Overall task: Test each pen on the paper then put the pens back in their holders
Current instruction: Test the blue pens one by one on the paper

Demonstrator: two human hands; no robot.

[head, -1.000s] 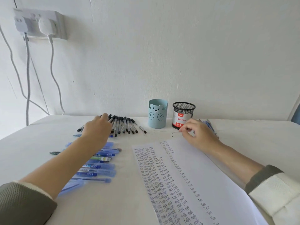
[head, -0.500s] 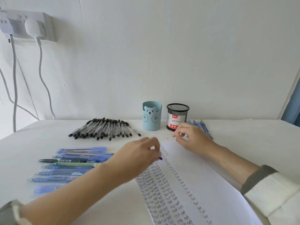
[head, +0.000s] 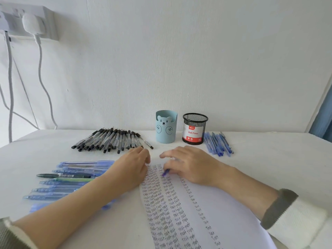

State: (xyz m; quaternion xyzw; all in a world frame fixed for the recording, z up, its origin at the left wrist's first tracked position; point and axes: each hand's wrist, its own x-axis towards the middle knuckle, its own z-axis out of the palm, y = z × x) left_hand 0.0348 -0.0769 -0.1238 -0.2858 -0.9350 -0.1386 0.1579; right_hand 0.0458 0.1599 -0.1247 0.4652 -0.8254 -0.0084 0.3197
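Note:
My right hand [head: 190, 165] grips a blue pen [head: 165, 172], its tip down on the white paper [head: 230, 212], near the top of columns of written "Test". Beside it my left hand [head: 132, 168] rests on the paper's upper left corner and holds nothing that I can see. A row of black pens [head: 111, 140] lies behind my left hand. Several blue pens [head: 71, 177] lie to the left, partly hidden by my left forearm. Behind the hands stand a light blue bear holder [head: 166, 127] and a black mesh holder [head: 195, 130]. More blue pens [head: 218, 143] lie right of it.
The white table [head: 278, 159] meets a white wall just behind the holders. A wall socket [head: 32, 22] with plugs and hanging cables [head: 43, 78] is at the upper left. A blue curtain edge [head: 323, 123] shows at the far right.
My left hand came from the black pens across to the paper with a blue pen. The pen is now in my right hand, and my left hand rests on the paper's corner.

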